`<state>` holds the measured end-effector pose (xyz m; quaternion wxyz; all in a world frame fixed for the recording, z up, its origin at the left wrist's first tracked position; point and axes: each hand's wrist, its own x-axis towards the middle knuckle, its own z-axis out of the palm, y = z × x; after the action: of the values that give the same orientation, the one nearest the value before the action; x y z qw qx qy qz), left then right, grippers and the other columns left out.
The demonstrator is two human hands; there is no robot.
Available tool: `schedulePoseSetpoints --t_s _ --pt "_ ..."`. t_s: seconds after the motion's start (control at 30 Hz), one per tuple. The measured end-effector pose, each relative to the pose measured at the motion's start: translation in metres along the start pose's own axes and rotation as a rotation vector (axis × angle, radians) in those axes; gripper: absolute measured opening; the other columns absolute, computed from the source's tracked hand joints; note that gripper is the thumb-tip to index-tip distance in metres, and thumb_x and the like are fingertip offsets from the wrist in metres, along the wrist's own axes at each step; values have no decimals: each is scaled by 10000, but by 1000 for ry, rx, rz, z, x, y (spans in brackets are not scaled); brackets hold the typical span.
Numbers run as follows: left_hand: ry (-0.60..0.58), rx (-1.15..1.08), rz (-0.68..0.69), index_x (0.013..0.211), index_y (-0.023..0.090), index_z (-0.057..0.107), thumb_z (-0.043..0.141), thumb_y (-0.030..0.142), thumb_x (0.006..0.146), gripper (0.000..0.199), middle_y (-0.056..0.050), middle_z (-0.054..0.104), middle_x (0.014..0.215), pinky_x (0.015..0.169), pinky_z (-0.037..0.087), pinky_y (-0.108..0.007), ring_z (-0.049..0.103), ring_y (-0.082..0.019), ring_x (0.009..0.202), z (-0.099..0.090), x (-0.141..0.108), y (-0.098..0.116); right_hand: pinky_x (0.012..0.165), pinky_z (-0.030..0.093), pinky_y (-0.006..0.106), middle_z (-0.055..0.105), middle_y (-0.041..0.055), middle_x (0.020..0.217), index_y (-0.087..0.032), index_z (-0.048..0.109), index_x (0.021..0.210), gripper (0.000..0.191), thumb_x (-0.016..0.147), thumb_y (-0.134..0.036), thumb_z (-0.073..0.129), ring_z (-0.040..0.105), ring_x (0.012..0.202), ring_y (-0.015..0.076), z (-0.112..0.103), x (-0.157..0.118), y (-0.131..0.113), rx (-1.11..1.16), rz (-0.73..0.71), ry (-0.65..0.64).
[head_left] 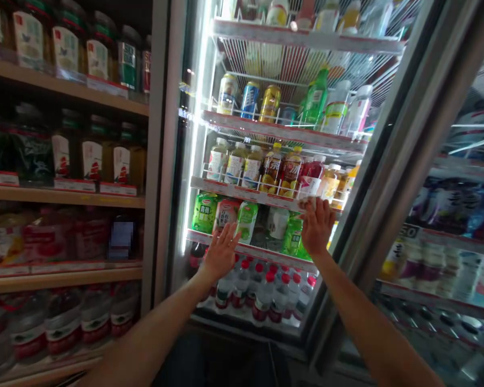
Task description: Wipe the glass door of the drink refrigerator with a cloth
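Note:
My left hand [221, 253] is stretched out with its fingers extended and nothing in it. Its fingertips are in front of the green drink container [247, 221] on the second-lowest shelf of the lit drinks fridge [242, 188]. Farther right, my right hand [318, 223] is raised, its fingers extended upward near the shelf edge below the juice bottles [310, 177]. It partly covers a green drink container [293, 234]. I cannot tell whether either hand touches anything. A red container [226, 212] and another green container [204, 211] stand left of the central green one.
Clear bottles with red caps [262, 295] fill the fridge bottom. Cans [250, 100] and a green bottle [317, 99] stand higher up. A metal frame [387, 215] rises at right. Wooden shelves of bottles [64, 198] are at left.

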<state>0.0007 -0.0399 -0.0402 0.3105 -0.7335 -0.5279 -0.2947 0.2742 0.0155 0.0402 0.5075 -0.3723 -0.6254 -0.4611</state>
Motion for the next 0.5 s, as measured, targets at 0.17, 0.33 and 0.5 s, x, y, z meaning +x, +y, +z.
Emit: schedulePoseSetpoints --t_s 0.17,0.33,0.5 --pt "10 -57 -55 1366 161 352 517 186 743 645 -116 238 1485 1096 214 -472 145 -277 1383 3 0 7 1117 181 469 395 86 1418 -207 467 1289 442 863 -106 408 127 1394 198 -29 -86 6 59 -329 -304" --pt "49 -250 -152 1327 161 394 511 178 753 586 -131 260 1478 1100 208 -494 187 -276 1374 -8 8 25 1098 249 481 459 92 1371 -199 504 1256 415 868 -99 397 194 1379 201 -23 -38 15 143 -261 -230" --pt "166 -873 -224 1312 160 394 470 231 811 512 -130 313 1451 1065 316 -406 312 -217 1327 -45 27 76 1045 375 424 501 70 1333 -233 572 1182 368 870 -131 405 349 1314 191 -28 -1 -26 536 -146 -308"
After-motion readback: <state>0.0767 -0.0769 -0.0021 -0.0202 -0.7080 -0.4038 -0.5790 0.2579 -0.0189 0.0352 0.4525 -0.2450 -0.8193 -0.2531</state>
